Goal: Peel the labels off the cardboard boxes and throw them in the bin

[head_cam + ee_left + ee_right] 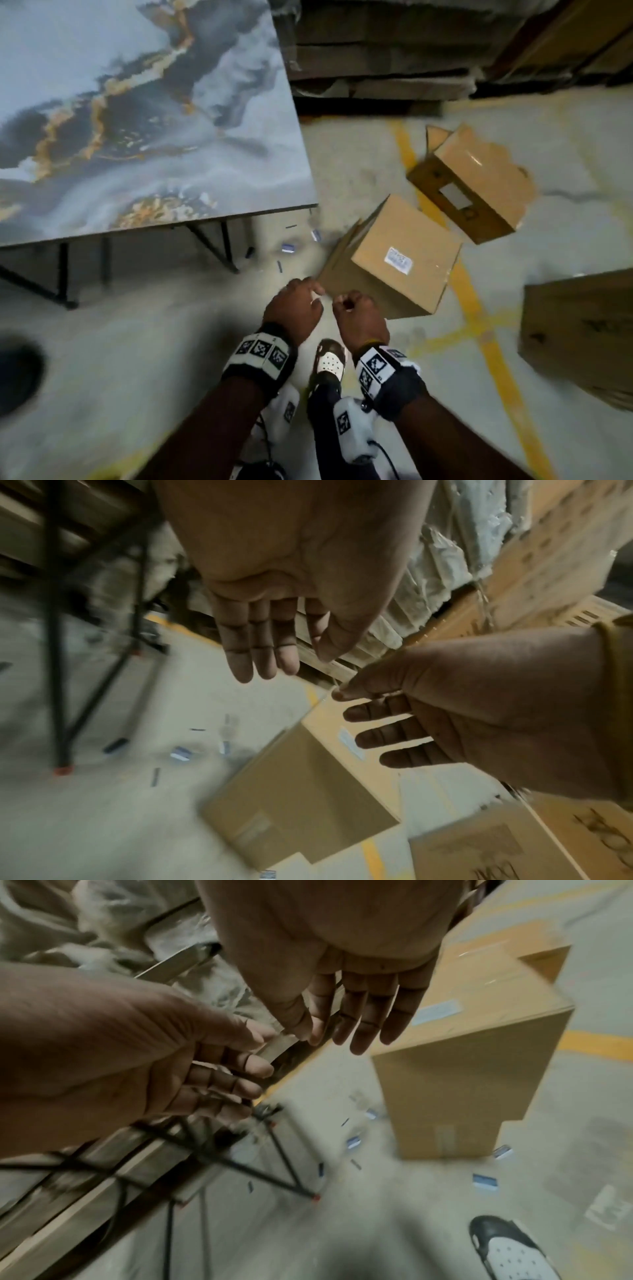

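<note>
Item one: our left hand (294,310) and right hand (359,313), held close together above the concrete floor (171,342), in front of the nearest cardboard box (394,260).

Item two: a pale strip of peeled label (279,1045), stretched between the hands. In the right wrist view the left thumb and forefinger pinch one end and the right thumb and forefinger pinch the other; the remaining fingers (373,1015) of both hands hang straight and relaxed.

Item three: the nearest cardboard box, tilted on the floor, with a small white label (398,260) stuck on its upper face.

Item four: a second cardboard box (476,185), farther off and lying over a yellow floor line (479,308), carrying a pale rectangular label (454,196) on its side.

Item five: a third, larger box (582,332) at the right edge, printed with dark lettering.

Item six: a marble-patterned worktop (137,120) on black legs, to our left.

Item seven: small blue-and-white scraps (289,248) scattered on the floor between worktop and nearest box.

Item eight: a dark round shape (17,377) at the left edge, too blurred to identify.

Item nine: a black-and-white shoe (330,361) below our hands.
</note>
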`<move>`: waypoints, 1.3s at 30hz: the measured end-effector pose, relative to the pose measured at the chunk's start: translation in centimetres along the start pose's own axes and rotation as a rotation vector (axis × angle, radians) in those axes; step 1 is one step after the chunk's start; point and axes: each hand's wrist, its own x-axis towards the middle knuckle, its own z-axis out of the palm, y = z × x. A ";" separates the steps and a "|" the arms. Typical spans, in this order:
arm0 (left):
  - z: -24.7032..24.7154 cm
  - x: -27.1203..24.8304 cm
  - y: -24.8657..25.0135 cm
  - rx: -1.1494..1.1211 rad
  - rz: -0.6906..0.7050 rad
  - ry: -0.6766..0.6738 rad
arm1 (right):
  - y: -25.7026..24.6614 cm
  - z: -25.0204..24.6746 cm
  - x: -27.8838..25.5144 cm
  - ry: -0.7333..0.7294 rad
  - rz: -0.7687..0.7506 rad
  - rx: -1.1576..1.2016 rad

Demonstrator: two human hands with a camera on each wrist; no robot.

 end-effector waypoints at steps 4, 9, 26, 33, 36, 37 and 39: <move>5.9 8.0 7.0 0.088 0.091 -0.076 | 5.0 -6.0 7.4 0.132 0.039 0.017; 12.0 17.3 11.2 0.255 0.138 -0.076 | 11.3 -10.6 16.1 0.205 0.136 -0.091; 16.5 26.5 10.1 0.425 0.030 -0.121 | 17.1 -10.5 24.0 0.112 0.254 0.032; 11.6 18.6 12.6 0.443 0.052 -0.086 | 13.7 -12.7 15.0 0.250 0.130 -0.010; 7.6 12.9 15.1 0.425 0.078 -0.063 | 11.0 -15.6 9.1 0.299 0.046 -0.027; 6.0 10.7 16.1 0.416 0.093 -0.040 | 9.9 -16.8 6.9 0.313 0.014 -0.035; 2.7 6.5 17.7 0.396 0.126 0.021 | 7.3 -19.5 2.7 0.339 -0.064 -0.045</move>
